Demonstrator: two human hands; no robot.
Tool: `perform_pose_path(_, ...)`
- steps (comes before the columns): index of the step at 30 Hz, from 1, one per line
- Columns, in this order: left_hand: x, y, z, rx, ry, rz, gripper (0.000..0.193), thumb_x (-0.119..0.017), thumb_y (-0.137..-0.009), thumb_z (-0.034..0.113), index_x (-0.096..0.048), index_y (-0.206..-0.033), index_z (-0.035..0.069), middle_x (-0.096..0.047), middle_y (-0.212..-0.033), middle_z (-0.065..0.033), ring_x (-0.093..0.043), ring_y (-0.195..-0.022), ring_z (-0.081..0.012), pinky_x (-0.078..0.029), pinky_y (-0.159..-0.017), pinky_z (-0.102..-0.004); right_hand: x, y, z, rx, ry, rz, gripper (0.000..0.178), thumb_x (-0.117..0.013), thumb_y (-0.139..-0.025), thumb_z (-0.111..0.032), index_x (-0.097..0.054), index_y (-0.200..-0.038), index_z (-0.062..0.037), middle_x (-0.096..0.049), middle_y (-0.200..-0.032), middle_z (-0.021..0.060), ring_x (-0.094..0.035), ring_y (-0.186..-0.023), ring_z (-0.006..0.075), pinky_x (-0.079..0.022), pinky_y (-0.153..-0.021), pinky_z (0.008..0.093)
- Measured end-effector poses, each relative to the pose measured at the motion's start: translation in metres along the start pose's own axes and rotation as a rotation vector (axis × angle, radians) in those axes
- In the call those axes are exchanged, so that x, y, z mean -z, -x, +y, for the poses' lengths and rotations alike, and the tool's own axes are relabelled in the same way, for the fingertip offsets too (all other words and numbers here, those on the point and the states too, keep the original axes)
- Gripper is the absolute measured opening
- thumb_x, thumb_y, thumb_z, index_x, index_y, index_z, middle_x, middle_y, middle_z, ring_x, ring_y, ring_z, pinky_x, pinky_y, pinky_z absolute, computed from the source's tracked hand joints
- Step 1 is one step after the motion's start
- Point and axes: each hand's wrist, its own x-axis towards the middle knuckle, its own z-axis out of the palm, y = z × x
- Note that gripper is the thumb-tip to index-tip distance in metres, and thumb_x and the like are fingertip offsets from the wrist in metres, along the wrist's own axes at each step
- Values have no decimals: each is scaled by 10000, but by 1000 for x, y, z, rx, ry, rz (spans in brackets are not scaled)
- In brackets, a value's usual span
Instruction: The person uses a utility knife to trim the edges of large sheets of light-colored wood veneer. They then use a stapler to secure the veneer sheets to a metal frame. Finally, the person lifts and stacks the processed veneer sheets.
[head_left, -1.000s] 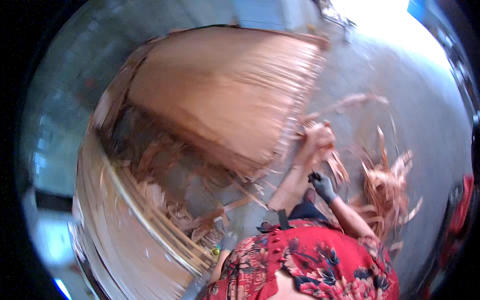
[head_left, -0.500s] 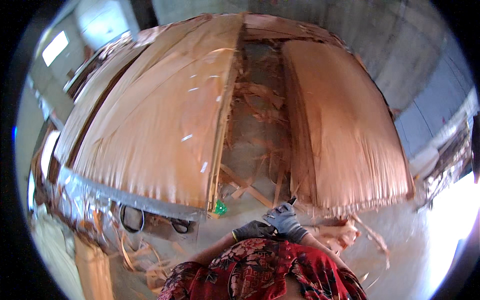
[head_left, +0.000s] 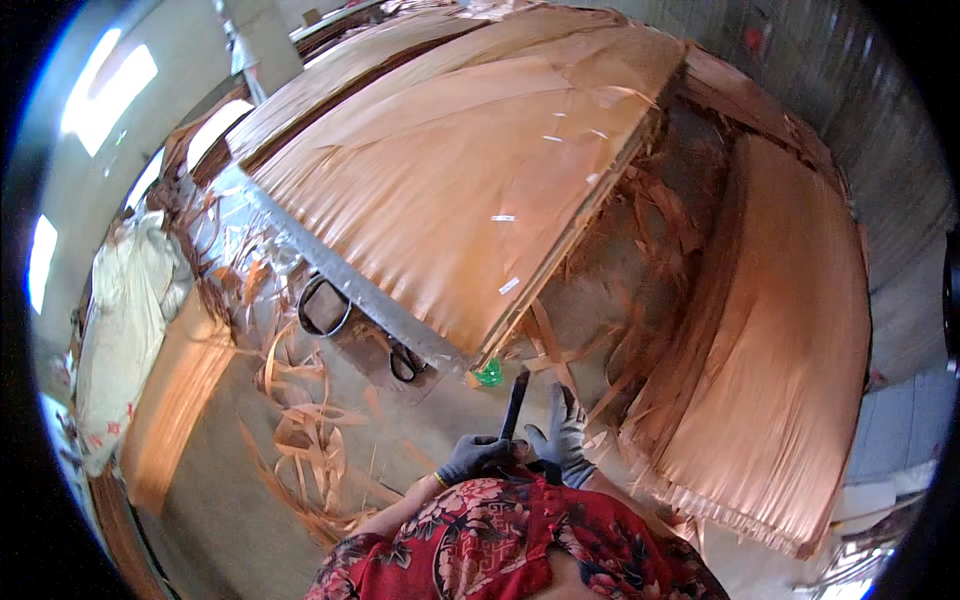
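My left hand (head_left: 475,456) is closed around the lower end of a long, dark, flat tool (head_left: 516,402), perhaps a knife, which points up and away from me. Its exact kind is unclear. Beside it, my right hand (head_left: 566,438) has its fingers stretched out, with nothing visible in them. Both wear grey gloves and are in front of my red floral top. Beyond the tool's tip lies a green item (head_left: 488,374), at the near corner of a large stack of thin wood veneer sheets (head_left: 430,210) with a few small white slips on top.
Another veneer stack (head_left: 770,350) stands on the right, past a gap strewn with scraps. Torn veneer strips (head_left: 318,440) litter the floor to my left, near a black strap loop (head_left: 323,306). Farther left are a narrow wood stack (head_left: 185,400) and a pale sack (head_left: 130,320).
My view has swung left, so the stacks appear shifted right. The hands have moved apart; the dark tool now stands up from my left hand, and my right hand has opened.
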Motion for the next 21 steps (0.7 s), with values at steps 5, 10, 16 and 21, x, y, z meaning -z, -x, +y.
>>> perform_pose_path(5,-43,-28,-3,-54,-351,-151,299,-645,-828,256,-659,-946,-18,-637,-809,-2,-555,-705,-81,-451,-632,-233,-24,27,83,-497,-1420,-319,466,-559,-891,-234,-399,-1284,-40,-570,-1101,117,-568,-940,199,-479,-799,311)
perform_pose_path(10,-64,-76,-11,-292,-733,-496,280,-641,-816,240,-637,-1022,50,-644,-949,-72,-613,-779,-190,-472,-732,-300,52,3,69,-859,-1571,-246,274,-505,-918,-190,-541,-1135,-27,-613,-841,65,-568,-649,133,-487,-617,277)
perform_pose_path(16,-103,-109,75,-502,-826,-286,225,-630,-804,214,-657,-960,54,-659,-911,-127,-633,-768,-248,-481,-671,-318,76,-1,146,-983,-1578,155,197,-527,-896,-159,-578,-1010,-7,-585,-764,45,-480,-540,108,-436,-529,262)
perform_pose_path(21,-73,-175,135,-664,-700,127,181,-594,-797,108,-654,-929,0,-659,-849,-160,-642,-787,-243,-485,-707,-305,67,-54,183,-1031,-1548,145,134,-580,-869,-173,-592,-914,-47,-524,-640,2,-457,-502,108,-402,-499,267)
